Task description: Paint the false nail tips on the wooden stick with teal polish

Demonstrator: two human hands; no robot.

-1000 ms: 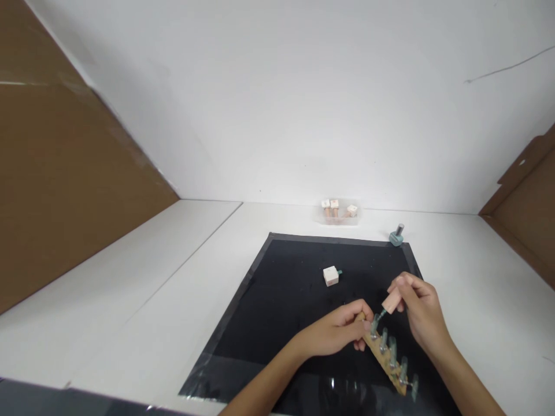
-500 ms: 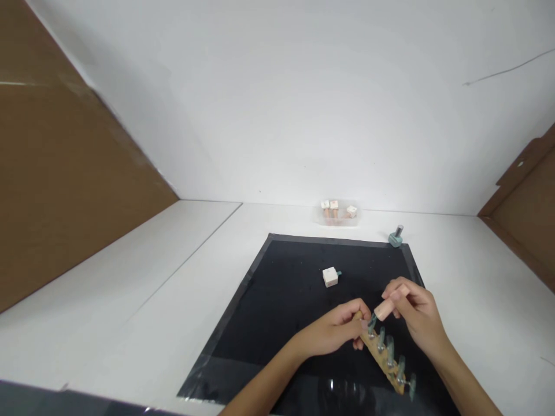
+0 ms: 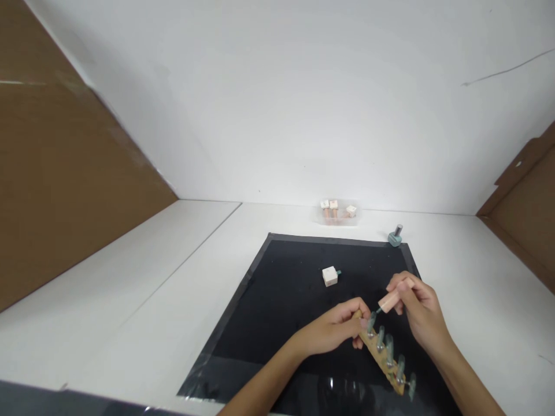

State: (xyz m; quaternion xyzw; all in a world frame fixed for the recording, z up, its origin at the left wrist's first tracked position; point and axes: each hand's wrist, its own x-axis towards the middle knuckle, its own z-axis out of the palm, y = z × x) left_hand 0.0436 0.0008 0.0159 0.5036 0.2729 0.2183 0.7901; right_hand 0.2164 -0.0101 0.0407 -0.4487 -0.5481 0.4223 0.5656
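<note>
My left hand (image 3: pixel 336 327) grips the upper end of a tan cork-like strip (image 3: pixel 378 353). Several green-tinted false nail tips (image 3: pixel 389 345) stand along it on small clear or metallic mounts. The last one (image 3: pixel 411 386) sticks out past the lower end. Between the thumb and fingers of my right hand (image 3: pixel 418 306) is a nail polish brush (image 3: pixel 391 298) by its peach cylindrical cap. Its dark green bristle end is at or just above the nail tip nearest my left fingers; contact is unclear. A white cube-shaped nail polish bottle (image 3: pixel 330 277) with a green neck lies beyond my hands.
A black mat (image 3: pixel 295 300) with taped edges covers part of the white table (image 3: pixel 186 300). At the back stands a clear box (image 3: pixel 338 219) holding white cube bottles with peach caps. A teal bottle with a silver cap (image 3: pixel 395 236) sits at the mat's far right corner.
My right hand has moved slightly up and to the right with the brush, drawing the bristle end away from the strip's upper end. My left hand and the strip stay nearly still.
</note>
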